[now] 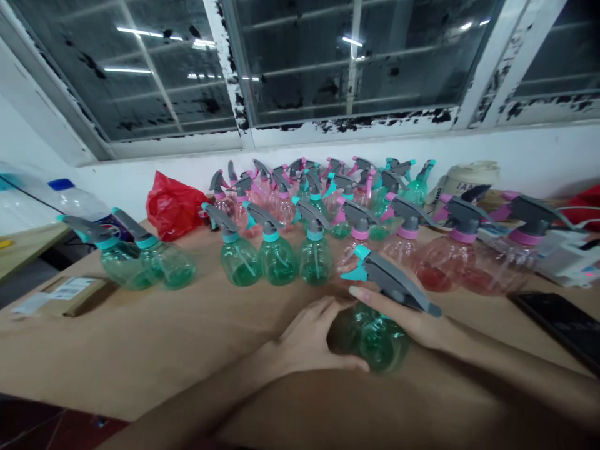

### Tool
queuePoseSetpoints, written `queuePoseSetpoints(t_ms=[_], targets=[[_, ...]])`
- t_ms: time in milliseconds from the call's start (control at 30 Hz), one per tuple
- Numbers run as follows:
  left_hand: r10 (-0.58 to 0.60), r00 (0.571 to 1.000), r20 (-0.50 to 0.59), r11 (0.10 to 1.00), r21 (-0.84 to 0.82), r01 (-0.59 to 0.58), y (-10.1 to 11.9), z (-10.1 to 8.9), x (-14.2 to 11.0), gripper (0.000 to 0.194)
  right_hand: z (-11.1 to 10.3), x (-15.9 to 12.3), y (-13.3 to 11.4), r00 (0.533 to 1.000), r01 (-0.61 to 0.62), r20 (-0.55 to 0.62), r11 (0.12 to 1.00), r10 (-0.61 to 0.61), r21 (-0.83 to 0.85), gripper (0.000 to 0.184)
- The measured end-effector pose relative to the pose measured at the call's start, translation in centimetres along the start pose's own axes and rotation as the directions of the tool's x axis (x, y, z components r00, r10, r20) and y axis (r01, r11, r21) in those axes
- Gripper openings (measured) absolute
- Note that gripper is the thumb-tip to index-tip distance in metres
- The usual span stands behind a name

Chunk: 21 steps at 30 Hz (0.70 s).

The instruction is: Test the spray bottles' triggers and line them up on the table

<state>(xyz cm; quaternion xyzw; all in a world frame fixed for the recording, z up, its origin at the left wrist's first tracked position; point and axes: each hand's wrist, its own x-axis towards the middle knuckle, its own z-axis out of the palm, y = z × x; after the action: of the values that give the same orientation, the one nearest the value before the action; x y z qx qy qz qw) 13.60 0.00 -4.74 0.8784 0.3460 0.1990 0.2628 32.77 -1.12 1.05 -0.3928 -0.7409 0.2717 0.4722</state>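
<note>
Beneath the fingers of the left hand (304, 334) and right hand (417, 322) spreads the brown surface (197, 356). Beyond the fingers stands a crowd of spray bottles (279, 206), pink and green. Nearer, out ahead of the left fingers, are three green bottles (279, 262); ahead of the right fingers runs a row of pink bottles (443, 262). A dark phone (557, 325) lies well to the right of the right fingers.

Between the hands is one green spray bottle (379, 344), apparently tilted; whether its base touches the surface I cannot tell. The right fingers grasp it around the neck, under the grey spray head (398, 284). The left fingers curl about its side, but how firmly they press is unclear.

It should handle as light, thin-walled plastic: smooth, slippery if wet, giving under a hard squeeze. The neck looks the stiffest hold; a cupped palm suits the round body, clear of the trigger.
</note>
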Motion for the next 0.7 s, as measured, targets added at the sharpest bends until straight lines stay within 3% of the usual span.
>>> queuePoseSetpoints(t_ms=[167, 700], targets=[[0.161, 0.986, 0.045, 0.972, 0.165, -0.166, -2.8, -1.6, 0.2, 0.084, 0.2, 0.6, 1.1, 1.0, -0.004, 0.007, 0.997, 0.003, 0.072, 0.023], [0.075, 0.985, 0.158, 0.962, 0.248, -0.113, -2.8, -1.3, 0.3, 0.091, 0.0, 1.0, 0.5, 0.999, -0.047, -0.003, 0.999, 0.047, 0.025, 0.01]])
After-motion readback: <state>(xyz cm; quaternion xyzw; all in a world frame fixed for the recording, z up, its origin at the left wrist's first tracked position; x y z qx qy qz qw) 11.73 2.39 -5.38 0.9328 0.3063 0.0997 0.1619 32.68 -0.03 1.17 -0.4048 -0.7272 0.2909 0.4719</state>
